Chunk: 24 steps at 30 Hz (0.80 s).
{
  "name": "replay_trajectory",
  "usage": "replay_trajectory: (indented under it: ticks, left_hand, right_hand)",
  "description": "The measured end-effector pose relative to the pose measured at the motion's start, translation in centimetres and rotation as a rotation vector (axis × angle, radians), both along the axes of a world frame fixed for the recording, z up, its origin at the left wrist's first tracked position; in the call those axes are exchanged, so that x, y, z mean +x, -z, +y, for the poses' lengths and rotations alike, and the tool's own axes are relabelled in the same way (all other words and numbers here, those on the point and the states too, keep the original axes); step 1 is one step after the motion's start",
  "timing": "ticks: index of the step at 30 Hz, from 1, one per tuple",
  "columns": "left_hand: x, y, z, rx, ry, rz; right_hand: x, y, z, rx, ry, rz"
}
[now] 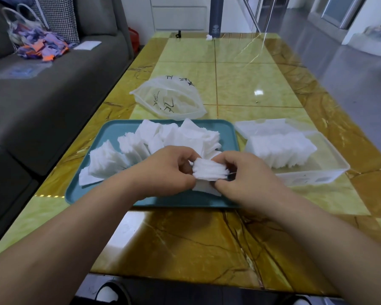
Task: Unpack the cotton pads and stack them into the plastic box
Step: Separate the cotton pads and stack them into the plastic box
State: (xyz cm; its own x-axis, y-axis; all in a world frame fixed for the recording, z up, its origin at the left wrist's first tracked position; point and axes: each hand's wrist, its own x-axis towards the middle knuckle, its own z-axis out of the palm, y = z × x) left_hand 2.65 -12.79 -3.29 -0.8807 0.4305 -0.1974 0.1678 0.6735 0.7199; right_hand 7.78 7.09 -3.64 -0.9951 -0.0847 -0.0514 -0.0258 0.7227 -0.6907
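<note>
Pad stack (209, 172) pinched above tray (113, 128).
Left grip (165, 170) and right grip (244, 176) curl round its ends, fingertips partly hidden; loose pads (185, 137) beneath partly covered.

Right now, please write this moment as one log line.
left hand: grips pad stack | right hand: grips pad stack | plastic box: partly filled | tray: loose pads remain

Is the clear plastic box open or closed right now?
Open: the plastic box has its lid flipped back behind it, and a row of cotton pads sits uncovered inside.
</note>
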Motion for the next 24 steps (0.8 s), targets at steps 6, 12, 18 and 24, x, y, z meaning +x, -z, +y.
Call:
replay_trajectory:
  ticks: [6,12,18,24]
  left_hand:
    - [-2.6,0.8,0.9,-0.130,-0.141,0.406]
    - [-3.0,1.9,1.7,-0.147,-0.129,0.329]
    - [-2.2,1.2,1.0,-0.012,-0.181,0.175]
    - [-1.1,-0.1,-1.2,0.144,-0.314,0.105]
  right_hand:
    - [-0.1,0.3,0.2,-0.013,0.112,0.024]
    - [0.1,0.3,0.2,0.018,0.084,-0.002]
    - [0.0,0.2,0.0,-0.002,0.129,0.012]
    - [-0.2,0.5,0.1,-0.029,0.179,0.028]
